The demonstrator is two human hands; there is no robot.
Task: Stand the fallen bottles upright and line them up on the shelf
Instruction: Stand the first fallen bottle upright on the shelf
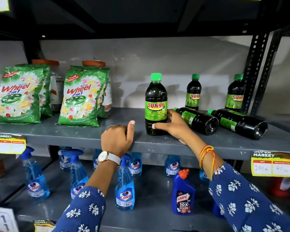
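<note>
Right hand (172, 126) grips upright front bottle (156, 104), cap pointing up.

Two green Wheel detergent packs (20, 94) (81, 99) upright, orange-lidded jars (93, 64) behind them. Lower level: blue Colin spray bottles (125, 186) scattered upright; one dark-blue Harpic bottle (183, 194) with red cap. Yellow price tag (273, 164) at right.

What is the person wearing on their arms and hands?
Both arms have blue sleeves with white flowers. The left hand has a ring and a wristwatch with a white strap. The right hand has an orange and yellow thread bracelet at its wrist.
</note>
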